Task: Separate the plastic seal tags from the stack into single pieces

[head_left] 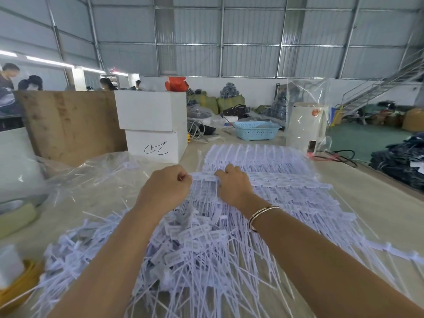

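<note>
The stack of joined seal tags (270,175) lies on the worktop (367,203) just beyond both hands, loose single tags (190,237) heaped beneath the wrists. Left hand (166,183) and right hand (231,180) each pinch the tag strip (204,177) between them; an uneven twist could snap a tail or drag the stack askew.

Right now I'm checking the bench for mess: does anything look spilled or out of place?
Nothing looks wrong. The loose seal tags heaped near the arms are simply separated pieces; the stack lies orderly.
</note>
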A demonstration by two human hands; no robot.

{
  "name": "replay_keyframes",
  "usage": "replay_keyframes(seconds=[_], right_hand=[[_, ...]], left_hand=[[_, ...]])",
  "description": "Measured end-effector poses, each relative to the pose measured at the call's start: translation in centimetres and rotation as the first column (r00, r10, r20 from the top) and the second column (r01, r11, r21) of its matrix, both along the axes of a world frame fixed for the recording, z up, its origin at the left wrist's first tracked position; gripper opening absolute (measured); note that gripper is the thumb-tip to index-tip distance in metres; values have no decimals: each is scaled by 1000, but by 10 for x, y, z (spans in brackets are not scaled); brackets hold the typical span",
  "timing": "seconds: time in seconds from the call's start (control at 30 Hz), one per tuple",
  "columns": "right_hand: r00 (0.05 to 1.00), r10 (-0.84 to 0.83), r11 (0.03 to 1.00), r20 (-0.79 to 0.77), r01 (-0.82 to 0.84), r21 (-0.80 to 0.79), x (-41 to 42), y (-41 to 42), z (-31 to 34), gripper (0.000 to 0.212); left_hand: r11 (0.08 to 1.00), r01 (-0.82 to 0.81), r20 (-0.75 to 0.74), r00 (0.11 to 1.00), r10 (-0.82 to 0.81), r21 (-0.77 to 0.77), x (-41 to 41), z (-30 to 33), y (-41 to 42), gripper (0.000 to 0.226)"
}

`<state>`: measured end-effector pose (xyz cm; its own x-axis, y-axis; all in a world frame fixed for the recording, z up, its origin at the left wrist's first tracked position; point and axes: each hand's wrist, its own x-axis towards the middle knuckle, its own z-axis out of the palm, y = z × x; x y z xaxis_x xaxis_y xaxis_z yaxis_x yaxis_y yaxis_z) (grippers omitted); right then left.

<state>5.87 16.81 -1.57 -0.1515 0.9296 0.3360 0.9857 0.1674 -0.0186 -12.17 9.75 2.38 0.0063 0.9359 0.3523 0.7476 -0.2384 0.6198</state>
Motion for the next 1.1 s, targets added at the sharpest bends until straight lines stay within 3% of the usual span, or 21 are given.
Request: replay_keyframes(seconds=[0.2,0.4,0.53,0.63,0.7,0.77,0.83,0.9,0.93,1.03,1.1], right_hand=[[980,95,956,-175,-41,289,13,-19,38,47],[984,51,803,-171,62,593,30,-52,81,45],[970,36,760,-240,129,637,41,-69,104,38],[988,1,773,-152,96,627,40,-79,122,45],[998,2,775,-69,42,630,32,-87,133,47],[1000,1,777,0,-1,630,22,-99,140,47],[1000,24,786,16,-29,617,13,-115,137,46],[998,48,818,28,-55,573,7,-131,121,44],[998,53,839,37,-65,540,6,-139,110,42],[1000,26,898,10,-28,438,13,-152,76,43],[999,21,920,-48,0,391,20,-156,58,58]], left_hand=[[1000,21,34,999,-21,1,2,2,-1,22],[993,113,270,955,-120,43,13,10,-8,17],[971,234,334,913,-236,47,25,12,-14,23],[936,352,341,881,-329,-7,32,8,-18,37],[921,390,377,854,-360,-4,41,11,-20,29],[926,377,579,755,-309,3,48,22,-22,23],[915,402,780,557,-284,46,47,33,-23,28],[906,395,839,434,-329,151,38,37,-25,28],[910,376,813,465,-350,176,34,36,-27,26],[921,358,562,735,-379,153,35,26,-30,20],[923,360,436,816,-381,133,43,18,-34,20]])
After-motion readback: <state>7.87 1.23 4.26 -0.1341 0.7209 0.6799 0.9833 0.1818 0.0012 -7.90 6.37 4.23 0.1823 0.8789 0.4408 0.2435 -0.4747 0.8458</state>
